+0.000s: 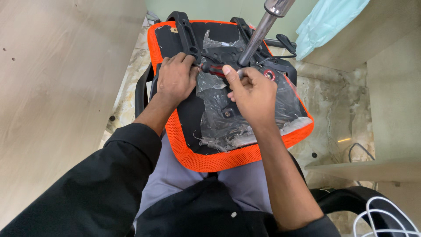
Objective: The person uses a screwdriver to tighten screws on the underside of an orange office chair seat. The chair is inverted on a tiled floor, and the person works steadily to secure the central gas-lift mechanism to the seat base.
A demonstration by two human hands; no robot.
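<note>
At the far left a pale wooden panel (57,87) stands beside the work. Next comes the upturned office chair seat (206,160), its orange mesh edge resting on the person's lap, underside facing up. The left hand (175,79) lies curled on the black armrest bracket (186,33), fingers closed around its lower end and pressing it to the seat. Between the hands sits a screwdriver (213,68) with a red and black handle, lying nearly flat across the black tilt mechanism (228,55). The right hand (252,94) pinches the handle end between thumb and fingertips. Torn clear plastic wrap (219,118) covers the seat underside below. The chrome gas lift cylinder (261,30) rises from the mechanism toward the top right.

To do this well, I judge the left hand should keep the bracket flat and square, while the right keeps the tool in line with the screw and pushes in firmly, so the tip does not slip.
</note>
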